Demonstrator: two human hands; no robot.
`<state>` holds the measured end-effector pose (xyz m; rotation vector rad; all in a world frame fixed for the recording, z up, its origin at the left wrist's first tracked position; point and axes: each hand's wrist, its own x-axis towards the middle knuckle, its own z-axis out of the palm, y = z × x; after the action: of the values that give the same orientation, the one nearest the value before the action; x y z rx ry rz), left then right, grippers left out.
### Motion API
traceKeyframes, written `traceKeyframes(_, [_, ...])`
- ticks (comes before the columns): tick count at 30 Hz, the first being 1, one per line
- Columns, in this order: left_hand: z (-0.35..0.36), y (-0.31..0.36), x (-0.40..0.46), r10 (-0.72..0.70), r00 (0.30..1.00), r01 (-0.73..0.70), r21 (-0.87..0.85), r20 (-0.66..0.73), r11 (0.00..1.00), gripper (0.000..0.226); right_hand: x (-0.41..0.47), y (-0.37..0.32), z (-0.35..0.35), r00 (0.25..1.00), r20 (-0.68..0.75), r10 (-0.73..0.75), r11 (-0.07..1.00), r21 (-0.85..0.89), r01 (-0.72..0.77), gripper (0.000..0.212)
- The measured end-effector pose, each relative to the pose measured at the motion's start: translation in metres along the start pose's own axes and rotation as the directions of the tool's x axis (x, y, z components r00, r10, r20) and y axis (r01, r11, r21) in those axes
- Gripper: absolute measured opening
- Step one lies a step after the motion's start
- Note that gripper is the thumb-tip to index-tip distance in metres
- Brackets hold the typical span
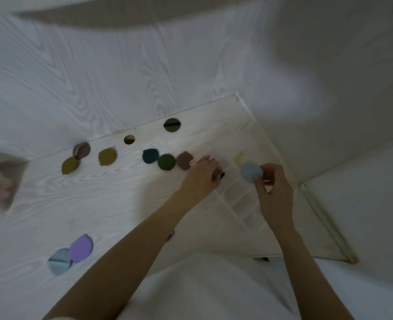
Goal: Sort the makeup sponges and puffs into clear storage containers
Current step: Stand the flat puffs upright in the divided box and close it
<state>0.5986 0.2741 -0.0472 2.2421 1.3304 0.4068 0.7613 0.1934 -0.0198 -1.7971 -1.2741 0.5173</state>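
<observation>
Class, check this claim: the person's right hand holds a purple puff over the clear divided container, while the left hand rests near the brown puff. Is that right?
One detail is wrong. In the head view the right hand holds a pale blue puff, not a purple one, over the clear divided container. The left hand is indeed near the brown puff.

Dim, flat, greyish light — soft shadows fall on the desk (80,199) beneath the arms; the whole frame is motion-blurred, wide-angle edges bending.

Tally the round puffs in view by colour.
Olive-yellow round puffs: 3
Green round puffs: 2
Teal: 1
Mauve-brown: 2
Purple: 1
Light blue: 2
Total: 11
</observation>
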Motion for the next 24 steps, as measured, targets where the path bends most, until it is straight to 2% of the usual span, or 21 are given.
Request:
traceKeyframes(2, [0.006, 0.002, 0.004, 0.012, 1.000, -0.011, 0.026, -0.009, 1.000, 0.009, 0.001, 0.007, 0.001, 0.999, 0.037, -0.023, 1.000, 0.000, 0.023, 0.012])
traceKeyframes(6, [0.012, 0.007, 0.006, -0.023, 0.999, 0.024, 0.059, -0.030, 0.998, 0.012, 0.005, 0.015, 0.002, 0.994, 0.097, -0.051, 0.998, 0.036, 0.048, 0.014])
traceKeyframes(9, [0.013, 0.007, 0.005, -0.022, 0.999, 0.025, 0.066, -0.046, 0.997, 0.014, 0.013, 0.020, 0.002, 0.979, 0.142, -0.148, 0.988, -0.027, 0.154, 0.013])
traceKeyframes(11, [0.012, 0.003, 0.005, -0.039, 0.999, 0.040, 0.035, -0.039, 0.999, 0.015, 0.021, 0.020, 0.003, 0.952, 0.188, -0.242, 0.960, -0.094, 0.263, 0.011])
traceKeyframes(15, [0.011, -0.002, 0.010, -0.115, 0.992, 0.112, -0.045, -0.054, 0.993, 0.015, 0.043, 0.014, 0.011, 0.856, 0.360, -0.371, 0.908, -0.054, 0.416, 0.012])
traceKeyframes(17, [0.012, -0.003, 0.010, -0.118, 0.990, 0.115, -0.034, -0.080, 0.993, 0.012, 0.051, 0.013, 0.020, 0.802, 0.470, -0.369, 0.876, -0.113, 0.469, 0.013])
traceKeyframes(19, [0.011, -0.002, 0.009, -0.103, 0.989, 0.099, -0.044, -0.107, 0.994, 0.010, 0.051, 0.012, 0.030, 0.780, 0.547, -0.306, 0.855, -0.202, 0.477, 0.014])
traceKeyframes(21, [0.006, -0.003, 0.007, -0.100, 0.989, 0.094, -0.057, -0.113, 0.994, 0.011, 0.046, 0.009, 0.040, 0.777, 0.586, -0.229, 0.855, -0.260, 0.448, 0.016])
traceKeyframes(24, [-0.001, -0.006, 0.007, -0.091, 0.993, 0.085, -0.075, -0.073, 0.994, 0.012, 0.042, 0.006, 0.048, 0.819, 0.550, -0.166, 0.846, -0.347, 0.405, 0.016])
